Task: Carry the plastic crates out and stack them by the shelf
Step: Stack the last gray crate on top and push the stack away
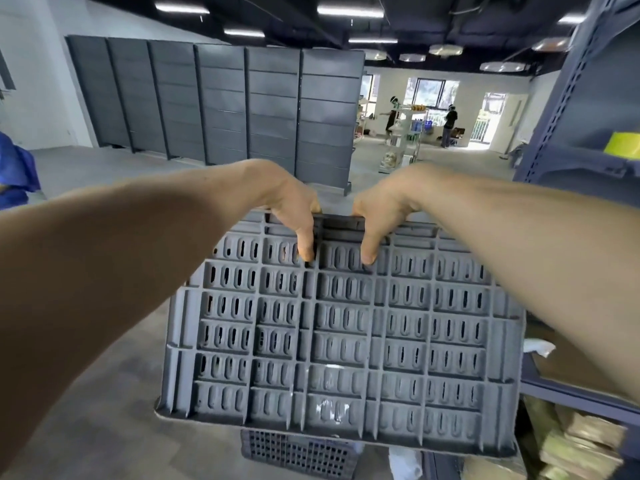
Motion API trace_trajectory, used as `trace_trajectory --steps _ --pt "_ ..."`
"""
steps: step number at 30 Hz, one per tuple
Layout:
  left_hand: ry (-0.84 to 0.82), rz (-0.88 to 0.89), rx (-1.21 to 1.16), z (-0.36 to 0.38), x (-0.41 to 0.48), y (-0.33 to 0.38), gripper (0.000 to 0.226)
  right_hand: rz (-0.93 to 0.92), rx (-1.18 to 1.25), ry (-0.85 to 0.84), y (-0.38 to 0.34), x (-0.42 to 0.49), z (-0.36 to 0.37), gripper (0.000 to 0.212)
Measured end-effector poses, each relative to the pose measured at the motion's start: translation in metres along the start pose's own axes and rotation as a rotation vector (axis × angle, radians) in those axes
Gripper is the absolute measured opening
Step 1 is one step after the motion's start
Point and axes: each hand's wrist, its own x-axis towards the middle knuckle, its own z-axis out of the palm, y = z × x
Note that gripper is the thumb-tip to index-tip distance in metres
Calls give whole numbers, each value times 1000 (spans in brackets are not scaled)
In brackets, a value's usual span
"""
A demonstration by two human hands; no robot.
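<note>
Below the gripped edge spreads grey floor. A perforated dark crate rests there. The shelf, right of it, carries brownish packs.

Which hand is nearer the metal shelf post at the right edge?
Right. The right hand grips the crate top edge on the side toward the shelf post; the left hand grips beside it, farther away.

Grey slotted plastic crate, ribbed underside facing camera, tilted, held aloft

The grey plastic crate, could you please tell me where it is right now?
The grey plastic crate is centre frame, tipped bottom-up toward the camera, its far edge gripped by the left hand and right hand.
</note>
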Motion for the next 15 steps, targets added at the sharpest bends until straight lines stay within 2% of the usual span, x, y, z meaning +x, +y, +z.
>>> trace_trajectory --steps 3,6,10,12,15 --pt "10 15 15 -29 31 -15 51 23 21 -8 15 32 -27 87" --pt "4 46 9 -63 65 -32 38 72 72 -50 33 65 -56 83" --pt "-37 80 -34 -109 102 -57 39 164 129 -44 46 101 -101 93" --pt "-3 104 -27 -126 120 -67 28 190 177 -8 53 120 -116 91" --pt "69 138 -9 -135 148 -81 34 191 212 17 60 149 -120 88"
